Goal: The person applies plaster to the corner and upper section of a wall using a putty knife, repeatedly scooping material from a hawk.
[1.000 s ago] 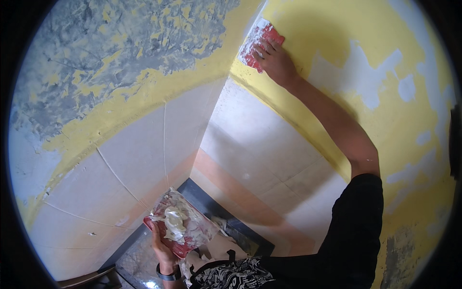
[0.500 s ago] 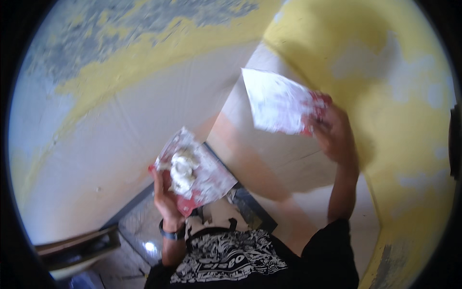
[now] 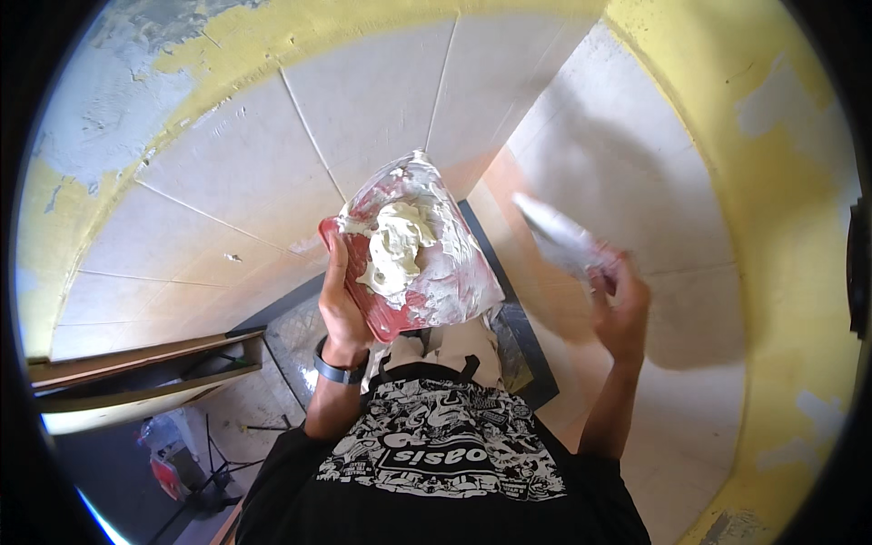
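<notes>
My left hand (image 3: 343, 309) is closed on the red edge of a wide plastic putty spreader (image 3: 457, 277), its thumb along the side. A thick lump of white putty (image 3: 397, 247) sits on that spreader, and thin white smears cover the rest of its face. On the right, my right hand (image 3: 623, 313) grips a second putty spreader (image 3: 556, 234), coated white and seen nearly edge-on. That one is slightly blurred, and its grip end is partly hidden by my fingers. The two spreaders are apart, both held in the air in front of the wall corner.
Pale tiled walls (image 3: 245, 173) meet at a corner ahead, with yellow paint (image 3: 799, 209) above the tiles and grey-white patches on it. A wooden shelf or cabinet (image 3: 150, 386) stands at the lower left. Below it are a dark stand (image 3: 218, 463) and a plastic item (image 3: 168, 440).
My right hand has come down from the yellow wall, and its spreader has turned from face-on to nearly edge-on. The left spreader with the putty sits higher and further right in view.
</notes>
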`<action>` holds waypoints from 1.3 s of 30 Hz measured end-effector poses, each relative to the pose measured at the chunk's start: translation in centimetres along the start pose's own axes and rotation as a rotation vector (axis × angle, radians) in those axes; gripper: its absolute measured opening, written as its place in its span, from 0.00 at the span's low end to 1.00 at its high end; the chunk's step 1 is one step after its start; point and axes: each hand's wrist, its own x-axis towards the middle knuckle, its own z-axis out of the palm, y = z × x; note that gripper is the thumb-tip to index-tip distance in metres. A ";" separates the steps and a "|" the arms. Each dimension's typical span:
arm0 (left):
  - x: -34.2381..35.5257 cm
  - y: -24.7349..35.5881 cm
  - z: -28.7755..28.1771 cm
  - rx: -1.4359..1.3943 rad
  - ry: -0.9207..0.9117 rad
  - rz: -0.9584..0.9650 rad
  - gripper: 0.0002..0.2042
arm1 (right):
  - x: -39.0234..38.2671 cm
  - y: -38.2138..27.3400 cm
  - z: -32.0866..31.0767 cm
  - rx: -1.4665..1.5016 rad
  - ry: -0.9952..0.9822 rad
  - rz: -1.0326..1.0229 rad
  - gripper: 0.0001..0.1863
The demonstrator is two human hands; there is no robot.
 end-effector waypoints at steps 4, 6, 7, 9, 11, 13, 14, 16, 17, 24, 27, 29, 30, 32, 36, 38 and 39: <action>0.9 0.8 -1.5 0.001 -0.063 -0.164 0.26 | 1.4 -3.1 -0.4 0.542 0.110 -0.106 0.23; 0.8 0.7 -1.5 -0.041 -0.073 -0.188 0.26 | 2.2 -3.8 -0.2 0.568 -0.021 -0.092 0.30; 0.7 0.7 -1.6 -0.063 -0.108 -0.222 0.26 | 2.7 -3.4 -0.1 0.572 -0.026 -0.083 0.30; 0.8 0.8 -2.3 -0.052 -0.200 -0.287 0.27 | 3.8 -2.9 0.0 0.447 -0.252 -0.102 0.34; 0.4 0.9 -1.8 0.019 -0.185 -0.312 0.27 | 4.4 -3.0 0.3 0.439 -0.287 -0.071 0.34; 0.3 1.1 -1.6 0.134 -0.170 -0.345 0.27 | 4.9 -2.9 0.7 0.430 -0.319 -0.042 0.35; 0.4 0.9 -1.7 0.136 -0.167 -0.349 0.27 | 5.0 -2.9 0.8 0.427 -0.343 -0.051 0.34; 0.6 0.6 -2.0 0.139 -0.088 -0.396 0.28 | 5.4 -2.5 1.0 0.426 -0.367 -0.056 0.34; 0.7 0.6 -1.8 0.140 -0.086 -0.398 0.28 | 5.7 -2.2 1.0 0.413 -0.395 -0.060 0.34; 1.0 0.2 -1.1 0.047 -0.224 -0.537 0.27 | 5.7 0.6 2.4 0.565 -0.482 -0.002 0.32; 0.8 0.0 -1.6 0.062 -0.231 -0.554 0.27 | 5.4 1.8 3.2 0.792 -0.532 0.165 0.31; 0.7 -0.1 -1.6 0.057 -0.224 -0.564 0.28 | 5.2 2.5 3.7 0.830 -0.553 0.211 0.31; 0.6 -0.1 -1.3 0.050 -0.213 -0.556 0.27 | 5.1 3.0 4.0 0.870 -0.574 0.257 0.31; 0.7 -0.3 -1.3 0.041 -0.205 -0.547 0.27 | 4.9 3.5 4.5 0.944 -0.583 0.290 0.32; 1.3 -0.7 -1.3 -0.004 -0.158 -0.518 0.27 | 5.0 3.9 5.3 1.075 -0.537 0.307 0.34; 1.7 -0.7 -1.2 -0.043 -0.155 -0.506 0.27 | 5.1 3.6 5.3 1.090 -0.507 0.299 0.33; 1.9 -0.8 -1.4 -0.034 -0.146 -0.472 0.27 | 4.9 3.4 5.1 1.109 -0.478 0.295 0.32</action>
